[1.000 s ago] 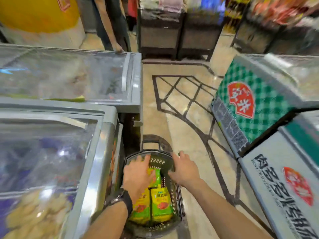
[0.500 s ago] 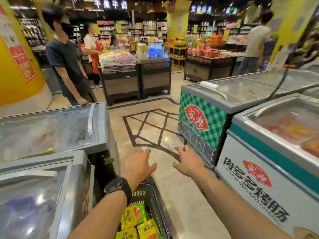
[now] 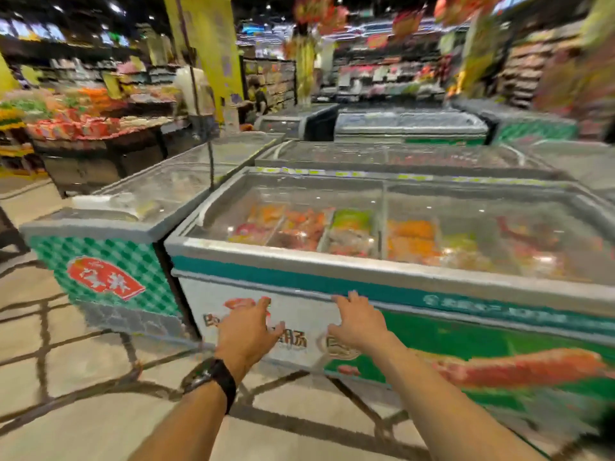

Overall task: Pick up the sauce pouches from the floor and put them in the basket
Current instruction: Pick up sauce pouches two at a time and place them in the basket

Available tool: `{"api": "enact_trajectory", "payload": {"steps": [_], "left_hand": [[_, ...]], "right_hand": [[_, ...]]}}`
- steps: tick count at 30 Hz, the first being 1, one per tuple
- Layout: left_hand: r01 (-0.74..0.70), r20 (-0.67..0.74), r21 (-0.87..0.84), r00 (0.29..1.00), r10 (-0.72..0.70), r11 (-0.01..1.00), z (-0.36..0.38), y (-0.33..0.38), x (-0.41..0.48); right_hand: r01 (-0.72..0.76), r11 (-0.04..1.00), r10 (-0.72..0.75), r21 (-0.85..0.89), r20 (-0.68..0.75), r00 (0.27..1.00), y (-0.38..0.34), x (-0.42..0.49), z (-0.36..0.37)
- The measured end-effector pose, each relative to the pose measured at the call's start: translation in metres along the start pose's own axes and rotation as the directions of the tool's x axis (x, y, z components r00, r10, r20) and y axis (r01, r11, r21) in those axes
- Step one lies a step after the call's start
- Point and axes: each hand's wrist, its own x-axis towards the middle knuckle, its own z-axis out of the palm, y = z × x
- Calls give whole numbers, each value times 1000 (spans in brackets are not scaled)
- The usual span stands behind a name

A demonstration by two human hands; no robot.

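Both hands are out in front, holding nothing. The left grip, with a watch at its wrist, has its fingers loosely spread. The right grip, just beside it, is likewise relaxed and open. Half a second ago the basket with its pouches lay below the left grip. Now the view has swung right and neither shows. A freezer that stood right of the grips now fills the space straight beyond them. Whether the fingertips touch it cannot be told. A checked freezer stands left of the left grip, and floor lies beneath both.
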Motion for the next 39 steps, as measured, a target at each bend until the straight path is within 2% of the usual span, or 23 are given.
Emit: {"api": "enact_trajectory", "payload": {"steps": [3, 7, 11, 17, 23, 27, 30, 34, 39], "left_hand": [[-212, 16, 4, 977, 212, 977, 13, 93, 42], [-467, 43, -44, 882, 469, 883, 28, 202, 80], [-685, 39, -52, 726, 687, 727, 39, 294, 107], [-892, 70, -35, 447, 892, 450, 55, 406, 135], [-971, 48, -130, 196, 979, 201, 78, 503, 138], [-995, 76, -101, -33, 997, -25, 83, 569, 101], [-984, 110, -138, -130, 985, -114, 78, 615, 69], [-959, 108, -108, -273, 956, -262, 77, 671, 31], [-928, 82, -121, -364, 928, -354, 85, 773, -26]], "right_hand": [[-223, 975, 223, 18, -34, 974, 91, -23, -17], [-479, 874, 484, 80, -62, 873, 186, -64, -28], [-670, 730, 681, 135, -70, 729, 255, -101, -37], [-858, 447, 891, 255, -36, 453, 316, -140, -35], [-922, 177, 984, 345, -53, 169, 338, -192, -20], [-937, -70, 998, 343, 29, -64, 344, -267, -1], [-903, -226, 974, 365, 83, -210, 355, -317, 5], [-863, -335, 942, 378, 102, -321, 384, -367, 5], [-825, -392, 917, 407, 107, -383, 450, -423, 10]]}}
